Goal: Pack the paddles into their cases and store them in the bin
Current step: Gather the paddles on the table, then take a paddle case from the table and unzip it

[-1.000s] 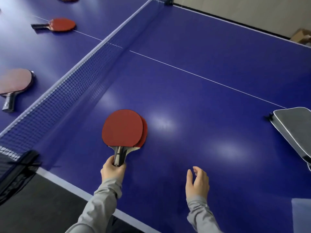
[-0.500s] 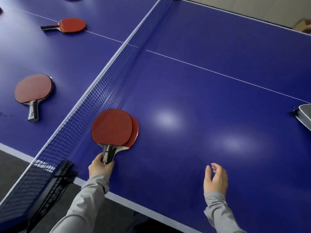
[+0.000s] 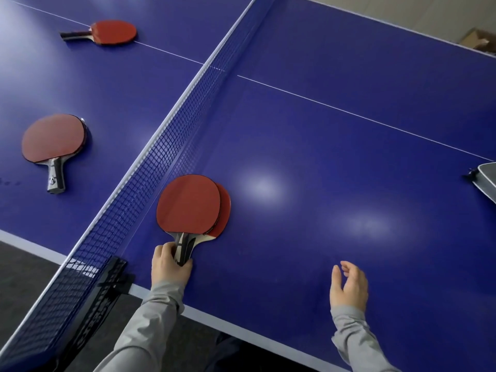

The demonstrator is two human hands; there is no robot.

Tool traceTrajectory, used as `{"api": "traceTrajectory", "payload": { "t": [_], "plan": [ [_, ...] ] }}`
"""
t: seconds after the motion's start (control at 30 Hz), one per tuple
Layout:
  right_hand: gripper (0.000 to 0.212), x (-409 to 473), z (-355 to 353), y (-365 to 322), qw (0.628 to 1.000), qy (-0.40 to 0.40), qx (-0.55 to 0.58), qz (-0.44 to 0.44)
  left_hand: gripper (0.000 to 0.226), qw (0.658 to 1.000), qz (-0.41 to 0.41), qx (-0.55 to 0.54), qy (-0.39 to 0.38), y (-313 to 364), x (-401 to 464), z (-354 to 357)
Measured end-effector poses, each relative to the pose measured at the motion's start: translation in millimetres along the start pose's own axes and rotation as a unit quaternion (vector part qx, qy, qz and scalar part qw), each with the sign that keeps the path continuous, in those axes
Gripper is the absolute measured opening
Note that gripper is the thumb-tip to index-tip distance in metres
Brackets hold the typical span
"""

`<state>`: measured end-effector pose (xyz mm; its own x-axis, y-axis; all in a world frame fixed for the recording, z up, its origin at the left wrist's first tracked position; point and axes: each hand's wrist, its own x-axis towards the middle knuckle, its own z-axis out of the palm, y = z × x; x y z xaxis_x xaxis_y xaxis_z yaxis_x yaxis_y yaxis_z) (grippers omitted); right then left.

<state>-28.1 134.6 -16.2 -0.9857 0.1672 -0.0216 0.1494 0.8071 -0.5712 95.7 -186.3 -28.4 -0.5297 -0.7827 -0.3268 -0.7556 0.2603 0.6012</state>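
My left hand [image 3: 169,267] grips the handles of two stacked red paddles [image 3: 191,204], held just right of the net above the blue table. My right hand [image 3: 349,287] hovers over the table near its front edge, fingers loosely curled, holding nothing. Beyond the net lie two more red paddles: one [image 3: 53,139] at the left with a grey handle pointing toward me, one [image 3: 114,32] farther back on the centre line. A grey paddle case [image 3: 487,178] shows only its corner at the right edge. No bin is in view.
The black net [image 3: 166,146] runs diagonally from the clamp [image 3: 107,280] at the near edge to the far side. The blue table [image 3: 335,157] has a white centre line. A cardboard box [image 3: 477,42] sits on the floor at the far right.
The view has shifted left, bringing the paddles beyond the net further into frame and pushing the case toward the right edge. My left hand still holds the two paddles; my right hand stays empty.
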Motion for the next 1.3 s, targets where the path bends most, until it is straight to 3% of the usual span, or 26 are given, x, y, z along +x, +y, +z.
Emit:
{"api": "traceTrajectory", "payload": {
  "t": [0.5,0.67,0.77,0.87,1.0,1.07,1.13,1.3],
  "plan": [
    [0.032,-10,1,-5,0.998,-0.046,-0.035,-0.002,0.053,0.998,0.018,0.057,-0.03,4,-3,-9],
    [0.036,-9,-2,-6,0.998,-0.053,-0.04,-0.005,0.076,0.997,0.004,0.06,-0.043,9,-6,-20],
    [0.037,-8,-5,-6,0.998,-0.049,-0.036,0.0,0.077,0.992,0.052,0.114,-0.001,13,-10,-33],
    [0.038,-8,-11,-3,0.997,-0.052,-0.048,0.001,0.073,0.967,0.184,0.173,0.036,33,-22,-34],
    [0.043,-10,-28,12,0.993,-0.067,-0.099,-0.006,0.092,0.905,0.347,0.242,-0.049,87,-47,-7],
    [0.045,-9,-42,23,0.99,-0.07,-0.124,-0.008,0.095,0.87,0.381,0.293,-0.11,112,-59,19],
    [0.047,-7,-58,37,0.987,-0.073,-0.144,-0.007,0.083,0.842,0.389,0.339,-0.161,126,-68,49],
    [0.051,5,-101,70,0.982,-0.067,-0.179,0.003,0.075,0.806,0.421,0.361,-0.207,173,-99,104]
  ]
}}
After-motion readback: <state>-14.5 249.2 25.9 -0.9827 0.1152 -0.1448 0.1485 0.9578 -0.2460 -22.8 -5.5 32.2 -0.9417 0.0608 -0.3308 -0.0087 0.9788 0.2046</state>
